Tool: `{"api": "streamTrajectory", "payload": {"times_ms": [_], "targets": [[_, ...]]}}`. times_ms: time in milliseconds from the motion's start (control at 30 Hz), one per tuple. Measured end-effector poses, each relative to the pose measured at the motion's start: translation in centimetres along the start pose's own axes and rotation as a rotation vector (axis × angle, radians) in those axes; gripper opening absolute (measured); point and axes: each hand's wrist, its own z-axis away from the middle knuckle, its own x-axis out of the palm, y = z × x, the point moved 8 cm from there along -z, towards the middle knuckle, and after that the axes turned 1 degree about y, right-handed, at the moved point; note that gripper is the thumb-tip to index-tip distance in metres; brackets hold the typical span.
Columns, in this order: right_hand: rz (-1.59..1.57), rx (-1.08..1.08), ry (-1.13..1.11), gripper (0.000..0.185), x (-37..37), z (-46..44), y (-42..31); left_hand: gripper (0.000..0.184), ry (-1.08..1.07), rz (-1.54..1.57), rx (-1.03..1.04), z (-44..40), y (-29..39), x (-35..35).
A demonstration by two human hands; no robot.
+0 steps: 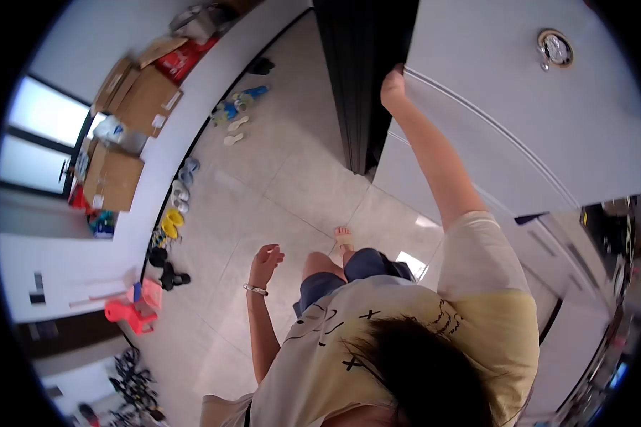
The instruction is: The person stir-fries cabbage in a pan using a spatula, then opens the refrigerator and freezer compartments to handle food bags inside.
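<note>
My right hand (392, 88) is raised at the edge of a large white door (491, 92), holding it, with most of its fingers hidden by the edge. A round metal fitting (555, 48) sits on the door's face. Beside this hand is a dark, narrow upright panel (345, 85). My left hand (266, 262), with a bracelet (256, 289) at the wrist, hangs over the tiled floor (278, 185). Its fingers are loosely bent and apart, with nothing in them.
Shoes and slippers (180, 192) line the left wall. Cardboard boxes (147, 99) rest on a ledge by a window (46, 110). A red plastic stool (137, 313) stands at lower left, near a dark-leaved plant (132, 377). A shelf with items is at the far right.
</note>
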Motion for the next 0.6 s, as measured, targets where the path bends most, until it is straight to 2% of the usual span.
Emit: {"api": "streamTrajectory", "payload": {"times_ms": [33,67,100,233,267,333,367,400,467,500,600], "targets": [[0.032,0.049,-0.057,0.037,-0.4,0.7,0.4,0.032,-0.043,-0.016,-0.025,-0.4,0.1,-0.4],[0.096,-0.019,-0.132,0.038,-0.1,1.6,0.5,0.032,-0.079,-0.029,-0.046,-0.7,0.1,-0.7],[0.031,-0.114,-0.185,0.040,-1.5,3.4,1.3,0.032,-0.107,-0.042,-0.058,-1.5,0.3,-1.5],[0.034,-0.016,-0.182,0.046,0.8,-0.1,-0.7,0.030,-0.160,-0.110,-0.087,-5.5,0.7,-5.1],[0.024,-0.021,-0.187,0.047,1.0,-0.5,-1.1,0.030,-0.246,-0.130,-0.079,-7.4,0.2,-5.7],[-0.036,-0.147,-0.125,0.045,-2.1,4.3,-2.7,0.030,-0.331,-0.220,-0.057,-10.7,1.1,-6.2],[-0.153,-0.210,-0.285,0.043,-2.5,5.8,-3.6,0.030,-0.351,-0.267,-0.067,-11.9,1.6,-6.0],[-0.261,-0.021,0.011,0.036,-4.4,8.7,-4.5,0.030,-0.385,-0.286,-0.039,-12.7,2.5,-5.3],[-0.582,0.010,0.083,0.021,-7.5,15.7,-4.7,0.030,-0.442,-0.331,0.036,-15.4,6.0,-3.9],[-0.732,0.041,0.164,0.022,-9.0,19.5,-4.1,0.030,-0.490,-0.349,0.073,-16.9,7.4,-2.6],[-1.148,0.323,0.612,0.030,-11.8,30.3,-1.1,0.031,-0.665,-0.406,0.145,-19.3,10.2,2.7]]}}
